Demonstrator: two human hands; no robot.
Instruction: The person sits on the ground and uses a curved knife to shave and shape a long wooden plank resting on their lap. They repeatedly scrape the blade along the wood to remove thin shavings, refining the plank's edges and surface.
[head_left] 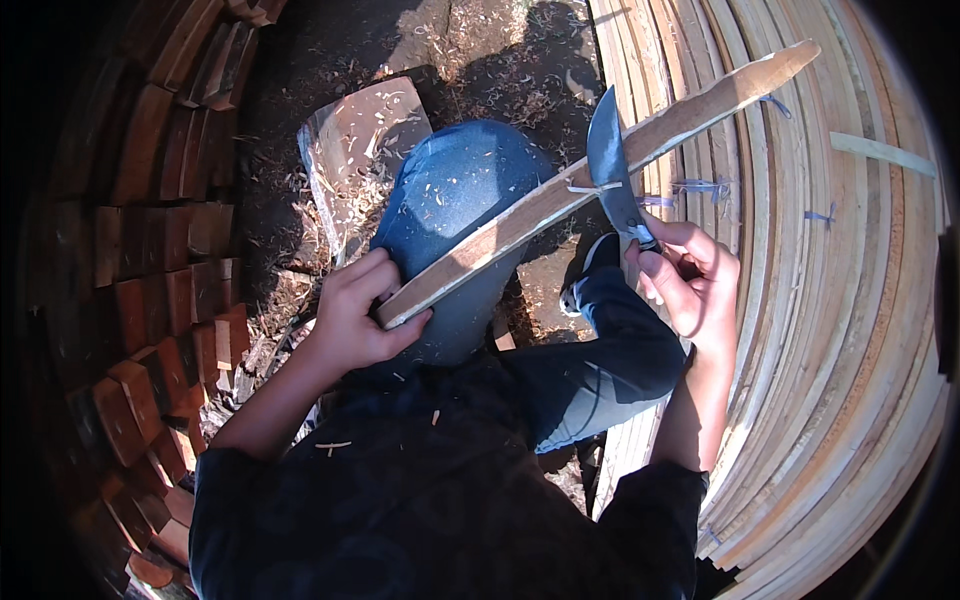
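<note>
A long wooden strip (500,232) with rough brown bark-like faces slants across my blue-trousered knee, rising to the far right. Its near end is gripped by my left hand (362,312), thumb on one edge and fingers over the other. My right hand (692,275) is closed round the handle of a knife (608,160) with a broad, curved blade. The blade crosses the strip past my knee, and a thin pale shaving (594,187) shows beside it. Most of the handle is hidden in my fingers.
Long pale wooden strips (800,330), some tied with blue-violet string, lie stacked along the right. Short cut wooden blocks (130,400) are piled up on the left. Beyond my knee, a flat board (385,115) and scattered shavings lie on the dirt ground (450,45).
</note>
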